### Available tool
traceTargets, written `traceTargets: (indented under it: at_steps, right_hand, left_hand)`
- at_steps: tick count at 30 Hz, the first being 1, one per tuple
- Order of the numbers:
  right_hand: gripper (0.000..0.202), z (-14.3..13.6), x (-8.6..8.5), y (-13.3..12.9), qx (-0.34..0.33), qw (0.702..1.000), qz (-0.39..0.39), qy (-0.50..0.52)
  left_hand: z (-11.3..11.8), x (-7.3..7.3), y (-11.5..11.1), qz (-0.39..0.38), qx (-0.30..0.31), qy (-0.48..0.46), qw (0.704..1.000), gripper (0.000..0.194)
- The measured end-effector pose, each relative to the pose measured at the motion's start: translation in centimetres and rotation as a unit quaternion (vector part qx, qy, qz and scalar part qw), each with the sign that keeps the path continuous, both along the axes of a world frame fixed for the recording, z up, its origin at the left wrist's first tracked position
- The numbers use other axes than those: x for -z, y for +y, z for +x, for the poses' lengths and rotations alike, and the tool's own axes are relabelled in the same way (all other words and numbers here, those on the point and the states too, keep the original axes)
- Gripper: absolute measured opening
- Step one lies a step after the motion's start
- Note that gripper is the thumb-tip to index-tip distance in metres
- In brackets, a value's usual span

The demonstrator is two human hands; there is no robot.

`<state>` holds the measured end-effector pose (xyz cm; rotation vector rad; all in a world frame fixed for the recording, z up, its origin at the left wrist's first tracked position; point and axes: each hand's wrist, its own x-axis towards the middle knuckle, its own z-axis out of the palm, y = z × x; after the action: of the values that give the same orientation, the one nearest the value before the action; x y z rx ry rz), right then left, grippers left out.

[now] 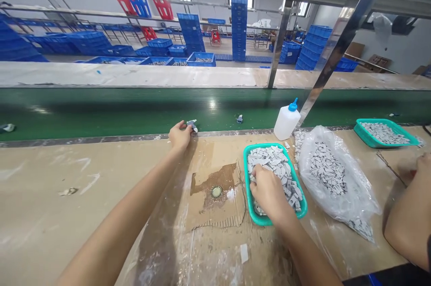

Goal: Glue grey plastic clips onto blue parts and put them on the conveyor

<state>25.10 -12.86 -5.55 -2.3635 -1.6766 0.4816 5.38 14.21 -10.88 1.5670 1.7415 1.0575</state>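
My left hand [180, 136] is at the near edge of the green conveyor belt, thumb and fingers closed on a small grey-and-white plastic part [192, 125]. My right hand [269, 189] reaches into a teal plastic basket [248, 205] filled with small light-grey pieces [271, 158]. Its fingers are curled down among the pieces, and whatever they grip is hidden. Between my arms, a shallow round cap [217, 191] with pale contents sits on a torn, wet-looking cardboard patch [202, 214]. Another small grey-and-white part [239, 119] lies on the belt, right of my left hand.
A white squeeze bottle [287, 122] with a blue tip stands behind the basket. To the right lie a clear plastic bag [357, 187] of grey pieces and a second teal basket [365, 138]. A co-worker's arm [409, 218] enters at right. Metal posts [280, 48] rise beyond the belt [101, 117].
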Motion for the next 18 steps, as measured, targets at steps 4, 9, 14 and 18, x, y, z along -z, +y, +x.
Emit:
traceTargets:
  at_steps: [4,9,14,18]
  right_hand:
    - [0.033,-0.1,0.7,0.2,0.018,0.994,0.098,0.040]
    - [0.028,-0.2,1.6,0.3,0.019,0.965,0.240,0.108]
    - [0.021,0.2,2.3,0.5,0.050,0.948,0.272,0.155]
    - [0.035,0.5,3.1,0.9,0.063,0.946,0.284,0.142]
  left_hand:
    - [1.1,-0.2,-0.1,0.042,-0.014,0.061,0.997,0.061]
    - [5.2,-0.4,-0.4,0.103,0.212,0.225,0.945,0.056]
    - [11.4,-0.5,0.8,0.085,0.339,0.229,0.908,0.060]
    - [13.8,-0.7,2.1,0.064,0.362,0.213,0.905,0.055]
